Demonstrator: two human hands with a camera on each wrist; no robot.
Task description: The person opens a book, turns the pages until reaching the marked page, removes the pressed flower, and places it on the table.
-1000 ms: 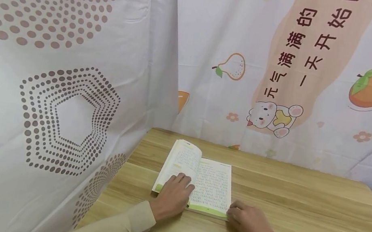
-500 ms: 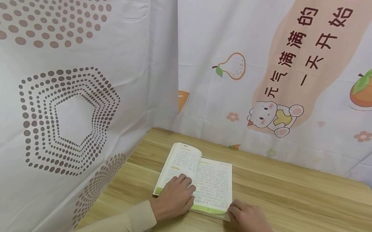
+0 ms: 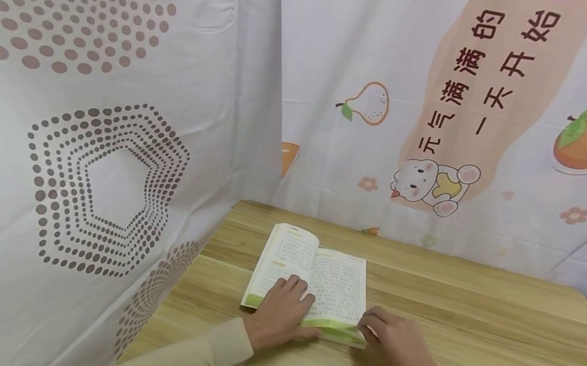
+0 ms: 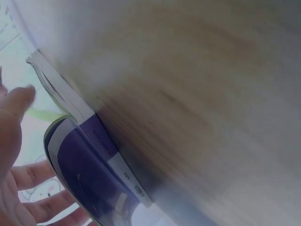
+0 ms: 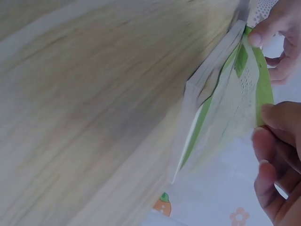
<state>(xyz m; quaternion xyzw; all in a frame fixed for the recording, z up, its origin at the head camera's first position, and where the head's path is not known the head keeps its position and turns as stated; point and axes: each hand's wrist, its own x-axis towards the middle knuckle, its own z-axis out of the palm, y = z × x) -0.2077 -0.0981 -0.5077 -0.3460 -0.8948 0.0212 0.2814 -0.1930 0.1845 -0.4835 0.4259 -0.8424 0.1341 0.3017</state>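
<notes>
An open book (image 3: 291, 247) lies on the wooden table, its pages printed with small text and green along the bottom. My left hand (image 3: 280, 313) rests on its left page, with the thumb stretched toward the spine at the bottom edge. In the left wrist view the book's purple cover (image 4: 91, 165) bends up beside the fingers. With thumb and fingertips, my right hand (image 3: 399, 350) pinches the lower right corner of the right page (image 3: 337, 287). That page (image 5: 249, 89) is lifted and bowed in the right wrist view, showing another green-edged page underneath.
The wooden table (image 3: 481, 318) stretches off to the right of the book. White cloth with brown dots (image 3: 111, 191) hangs at the left, and a fruit-printed curtain (image 3: 353, 173) hangs behind the table's far edge.
The lower right corner of the page has come up with my right hand, which moved slightly upward. My left hand shifted a little right and its thumb spread out. The left page lies flatter.
</notes>
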